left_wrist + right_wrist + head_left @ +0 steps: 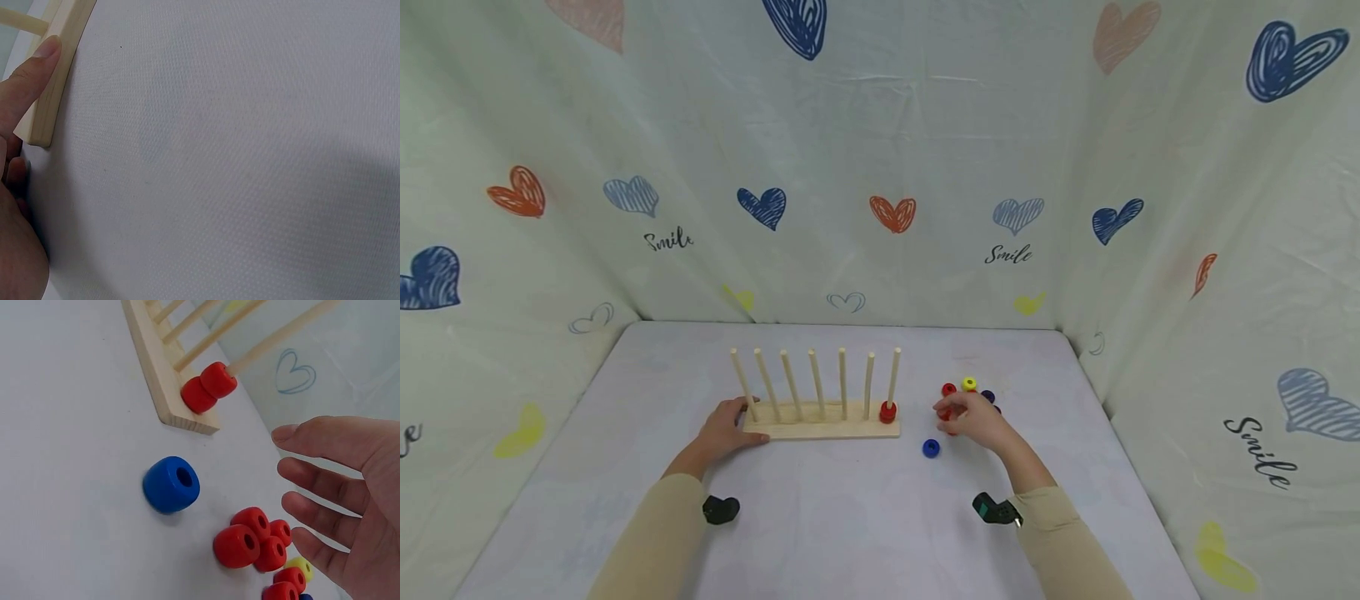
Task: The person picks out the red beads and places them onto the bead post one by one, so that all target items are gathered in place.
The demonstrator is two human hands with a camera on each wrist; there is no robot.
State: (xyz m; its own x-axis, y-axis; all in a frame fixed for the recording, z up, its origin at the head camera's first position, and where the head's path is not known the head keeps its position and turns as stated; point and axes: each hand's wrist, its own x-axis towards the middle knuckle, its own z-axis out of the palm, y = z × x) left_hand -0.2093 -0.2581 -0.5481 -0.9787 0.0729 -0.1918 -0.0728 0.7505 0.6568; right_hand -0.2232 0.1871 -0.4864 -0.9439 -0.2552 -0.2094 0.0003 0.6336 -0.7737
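Note:
My left hand (pixel 721 431) grips the left end of a wooden peg rack (pixel 823 431), thumb on the front edge of its base and the other fingers around the far side. Several upright pegs stand along the base. On the rightmost peg two red beads (pixel 215 380) are stacked. My right hand (pixel 977 419) hovers over a group of loose red beads (pixel 232 549), its fingers slightly bent and apart, with nothing between them. A single blue bead (pixel 164 487) lies between the rack and that group, hole facing up.
Behind the red beads are a yellow bead (pixel 969 383) and dark blue beads (pixel 988 396), partly hidden by my right hand. A white cloth covers the table (pixel 820 525). A curtain printed with hearts (pixel 892 214) hangs along the back and sides.

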